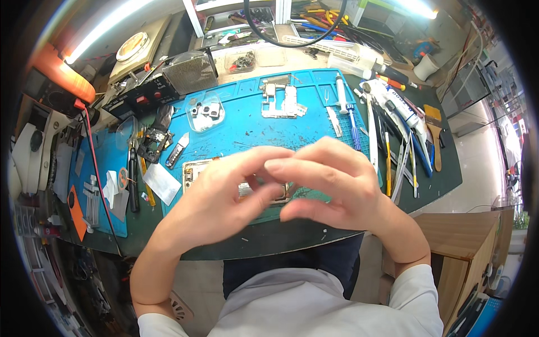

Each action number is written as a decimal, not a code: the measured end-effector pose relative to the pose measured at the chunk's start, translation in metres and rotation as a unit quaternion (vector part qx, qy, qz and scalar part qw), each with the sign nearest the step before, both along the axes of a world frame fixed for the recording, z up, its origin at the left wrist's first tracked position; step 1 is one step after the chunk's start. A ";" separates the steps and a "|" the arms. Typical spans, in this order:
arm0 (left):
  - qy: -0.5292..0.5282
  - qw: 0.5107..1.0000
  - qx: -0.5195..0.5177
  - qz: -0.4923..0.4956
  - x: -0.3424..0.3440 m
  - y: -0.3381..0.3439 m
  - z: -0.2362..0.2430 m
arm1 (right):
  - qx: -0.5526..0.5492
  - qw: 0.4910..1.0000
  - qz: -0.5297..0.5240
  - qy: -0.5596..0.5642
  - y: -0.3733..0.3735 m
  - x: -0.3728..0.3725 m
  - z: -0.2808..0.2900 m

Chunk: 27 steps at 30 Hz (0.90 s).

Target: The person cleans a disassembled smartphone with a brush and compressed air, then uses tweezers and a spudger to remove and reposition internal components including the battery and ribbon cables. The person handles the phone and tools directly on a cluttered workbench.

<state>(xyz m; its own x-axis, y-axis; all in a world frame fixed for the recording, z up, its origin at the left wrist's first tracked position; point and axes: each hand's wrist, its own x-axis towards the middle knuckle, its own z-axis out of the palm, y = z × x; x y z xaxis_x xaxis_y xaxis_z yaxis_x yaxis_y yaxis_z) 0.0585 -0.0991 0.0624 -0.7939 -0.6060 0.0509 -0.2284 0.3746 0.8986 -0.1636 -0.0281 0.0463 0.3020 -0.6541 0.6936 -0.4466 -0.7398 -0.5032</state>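
Note:
My left hand [227,188] and my right hand [337,182] meet in the air above the near part of the blue work mat [236,137]. The right fingertips overlap those of the left, which are partly hidden. On both hands the thumb stands apart from the curved fingers, and I see nothing held. Below them lies an opened phone housing [193,167] with a pale, gold-toned rim, mostly covered by my hands. Beyond the hands, a silvery phone circuit board [289,101] rests on the mat. A clear plastic tray [193,124] of small camera-like parts sits to its left.
Right of the mat lie pens, tweezers, a white tube [393,101] and a wooden-handled brush [435,132]. A syringe [341,92] lies at the mat's right. A utility knife [178,150] and a white card [163,184] lie left. A black bench device [140,95] stands far left.

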 end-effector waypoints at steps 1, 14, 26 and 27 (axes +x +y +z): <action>0.020 0.998 0.056 -0.024 0.001 0.005 0.000 | 0.009 1.000 0.002 -0.003 0.002 0.000 0.002; 0.059 0.998 -0.020 -0.014 -0.014 0.015 -0.014 | 0.083 0.995 0.003 -0.048 0.008 0.006 0.002; 0.061 0.998 0.025 -0.012 -0.009 0.010 -0.019 | 0.112 0.990 0.023 -0.087 0.007 0.009 -0.001; 0.049 0.999 -0.003 -0.011 -0.010 0.008 -0.021 | 0.077 0.995 0.014 -0.068 0.004 0.011 0.004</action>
<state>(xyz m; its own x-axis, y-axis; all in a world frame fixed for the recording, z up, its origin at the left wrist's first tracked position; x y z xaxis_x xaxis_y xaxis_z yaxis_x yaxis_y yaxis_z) 0.0486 -0.0908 0.0416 -0.7982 -0.5874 0.1332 -0.1304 0.3843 0.9140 -0.1523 -0.0236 0.0504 0.2317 -0.7478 0.6221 -0.3460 -0.6611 -0.6658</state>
